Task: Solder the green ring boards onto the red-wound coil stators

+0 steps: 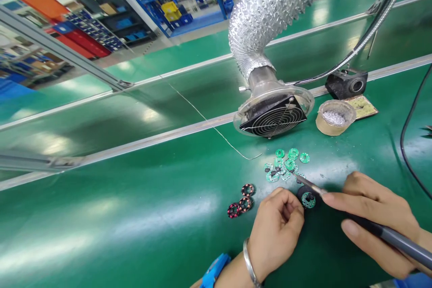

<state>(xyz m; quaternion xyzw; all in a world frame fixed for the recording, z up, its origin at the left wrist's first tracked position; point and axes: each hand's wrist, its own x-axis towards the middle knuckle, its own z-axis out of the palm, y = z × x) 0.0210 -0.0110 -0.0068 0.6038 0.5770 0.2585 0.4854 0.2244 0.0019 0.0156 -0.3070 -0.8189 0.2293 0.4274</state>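
Observation:
My right hand (381,220) grips a soldering iron (388,231) like a pen. Its metal tip points left over a pile of small round green circuit boards (289,164), several with black bits among them. My left hand (278,229) is closed, thumb against curled fingers; what lies between them is hidden. Beside those fingertips sits a black ring with a green circuit board (308,200) on it, under the iron's shaft. To the left of my left hand lie three small ring-shaped coils (245,204) with copper and reddish windings.
A fume extractor fan (278,119) on a silver duct (266,13) hangs behind the boards. A round tub of silvery shavings (334,117), a yellow sponge (362,107) and a black iron holder (347,84) stand behind my right hand. Thin solder wire (219,132) dangles onto the green bench; a black cable (407,157) runs at right.

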